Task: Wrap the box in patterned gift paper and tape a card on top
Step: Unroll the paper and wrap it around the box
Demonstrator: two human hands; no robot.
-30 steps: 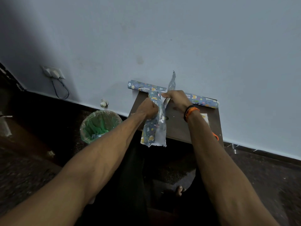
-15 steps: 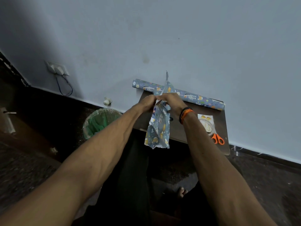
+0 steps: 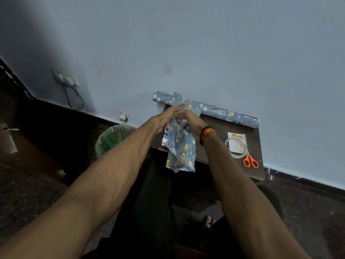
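A crumpled piece of blue animal-print gift paper [image 3: 180, 148] hangs over the front edge of the small dark table [image 3: 220, 126]. My left hand [image 3: 166, 117] and my right hand [image 3: 188, 121] both grip its upper part, close together above the table. The roll of the same paper [image 3: 220, 113] lies along the wall at the table's back edge. A card [image 3: 236, 142] with yellow print lies on the table's right side under a clear tape ring [image 3: 237, 147]. No box is visible.
Orange-handled scissors [image 3: 250, 161] lie near the table's front right corner. A green bin lined with clear plastic [image 3: 113, 139] stands on the floor left of the table. A wall socket with a cable [image 3: 66, 79] is at the left. My bare foot [image 3: 208, 221] shows below.
The paper strip that stood up above my hands has come down. My hands have drawn together and bunched the paper, which now shows its printed side.
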